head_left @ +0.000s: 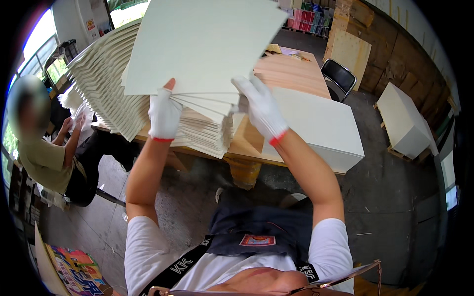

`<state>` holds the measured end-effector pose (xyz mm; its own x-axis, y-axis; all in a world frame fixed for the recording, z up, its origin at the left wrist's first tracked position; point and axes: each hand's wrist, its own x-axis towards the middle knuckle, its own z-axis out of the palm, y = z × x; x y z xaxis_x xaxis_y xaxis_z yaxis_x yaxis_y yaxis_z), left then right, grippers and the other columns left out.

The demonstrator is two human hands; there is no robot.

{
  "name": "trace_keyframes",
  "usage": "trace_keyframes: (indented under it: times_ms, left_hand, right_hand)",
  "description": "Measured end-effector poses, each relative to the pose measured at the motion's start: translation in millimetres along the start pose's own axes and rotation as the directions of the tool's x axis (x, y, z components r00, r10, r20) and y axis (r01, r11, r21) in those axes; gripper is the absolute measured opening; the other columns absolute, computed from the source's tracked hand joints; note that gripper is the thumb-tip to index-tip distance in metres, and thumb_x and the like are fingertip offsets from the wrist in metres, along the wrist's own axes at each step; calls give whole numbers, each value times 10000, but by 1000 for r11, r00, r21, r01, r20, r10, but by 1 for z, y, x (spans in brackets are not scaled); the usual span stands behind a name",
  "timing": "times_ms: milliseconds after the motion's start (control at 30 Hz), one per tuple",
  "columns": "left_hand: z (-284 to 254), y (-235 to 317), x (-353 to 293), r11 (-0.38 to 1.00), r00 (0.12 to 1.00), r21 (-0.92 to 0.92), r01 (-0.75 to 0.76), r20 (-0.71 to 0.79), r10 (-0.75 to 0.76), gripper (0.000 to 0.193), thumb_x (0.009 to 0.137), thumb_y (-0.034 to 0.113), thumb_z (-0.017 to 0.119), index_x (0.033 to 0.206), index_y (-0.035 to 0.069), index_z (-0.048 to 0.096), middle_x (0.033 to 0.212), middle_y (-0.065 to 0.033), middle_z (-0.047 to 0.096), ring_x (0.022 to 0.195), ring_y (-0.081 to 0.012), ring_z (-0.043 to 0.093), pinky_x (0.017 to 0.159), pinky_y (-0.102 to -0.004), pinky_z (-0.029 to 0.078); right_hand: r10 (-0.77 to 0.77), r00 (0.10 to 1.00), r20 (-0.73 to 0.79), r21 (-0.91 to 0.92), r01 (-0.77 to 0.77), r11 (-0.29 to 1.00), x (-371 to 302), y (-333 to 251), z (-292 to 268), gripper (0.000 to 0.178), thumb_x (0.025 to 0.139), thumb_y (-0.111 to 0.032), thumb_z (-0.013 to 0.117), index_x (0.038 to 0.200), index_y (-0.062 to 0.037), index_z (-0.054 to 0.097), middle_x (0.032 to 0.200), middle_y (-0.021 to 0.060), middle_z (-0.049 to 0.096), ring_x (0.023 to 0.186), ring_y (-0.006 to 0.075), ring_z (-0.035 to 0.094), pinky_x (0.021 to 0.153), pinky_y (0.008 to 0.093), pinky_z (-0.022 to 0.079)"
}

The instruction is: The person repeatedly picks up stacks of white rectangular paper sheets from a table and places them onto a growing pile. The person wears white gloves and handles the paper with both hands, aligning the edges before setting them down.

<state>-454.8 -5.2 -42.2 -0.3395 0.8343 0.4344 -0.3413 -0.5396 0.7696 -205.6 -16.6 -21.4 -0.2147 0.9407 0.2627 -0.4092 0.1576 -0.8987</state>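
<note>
Several white cardboard sheets [202, 49], slightly fanned at their near edge, are held up in front of me. My left hand [164, 116], in a white knit glove with a red cuff, grips their near left corner, its bare thumb on top. At the near right corner my right hand [261, 106], gloved alike, is closed on the sheets; its fingertips are partly hidden. Below the held sheets lies a stack of similar boards [205, 135] with uneven edges. Left of it rises a taller, staggered stack of white boards [106, 74]. To the right sits a squared white stack [318, 121].
The stacks stand on a wooden table [296, 71]. Behind it is a black chair [339, 76]. Another white stack [407, 121] rests on a pallet at right. A seated person [49, 148] at left handles clear plastic. A colourful printed panel [76, 271] stands at lower left.
</note>
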Motion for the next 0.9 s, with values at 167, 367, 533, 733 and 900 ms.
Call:
trace_keyframes:
  times_ms: [167, 367, 533, 733, 900]
  left_hand:
    - [-45, -38, 51, 911, 909, 134, 391, -210, -359, 341, 947, 195, 652, 1231, 11, 613, 1155, -91, 602, 1011, -217, 587, 866, -359, 509]
    - [-11, -19, 14, 875, 870, -114, 470, -106, -481, 290, 931, 131, 670, 1189, 62, 558, 1196, -102, 592, 1107, -251, 577, 908, -439, 514]
    - [-11, -23, 15, 858, 870, -246, 451, -91, -484, 316, 932, 70, 673, 1223, 55, 552, 1198, -104, 603, 1092, -270, 607, 851, -429, 546]
    - [-18, -28, 16, 875, 888, -236, 423, -84, -452, 294, 946, 53, 667, 1221, 65, 563, 1201, -97, 618, 1090, -272, 615, 836, -421, 560]
    - [-21, -28, 16, 857, 901, -311, 411, -4, -434, 286, 975, 84, 642, 1244, 58, 550, 1218, -94, 613, 1136, -278, 588, 951, -446, 511]
  right_hand:
    - [226, 974, -17, -15, -226, 974, 61, 46, -7, 544, 915, -361, 712, 1152, 98, 542, 933, 119, 561, 776, 253, 657, 687, 353, 560]
    - [326, 945, 5, 150, -323, 934, 64, 55, -15, 589, 918, -316, 713, 1210, 134, 469, 1039, 190, 523, 776, 336, 666, 695, 439, 596]
    - [280, 958, -62, 244, -258, 935, 63, 63, -11, 576, 923, -294, 724, 1230, 117, 462, 1055, 198, 501, 774, 349, 652, 651, 459, 592]
    - [286, 951, -119, 249, -251, 935, 62, 64, -12, 565, 928, -285, 724, 1284, 67, 462, 1122, 224, 493, 894, 373, 634, 679, 492, 618]
    - [367, 920, -141, 268, -321, 908, 63, 57, -5, 629, 933, -337, 722, 1345, 52, 450, 1162, 247, 537, 945, 378, 640, 674, 464, 618]
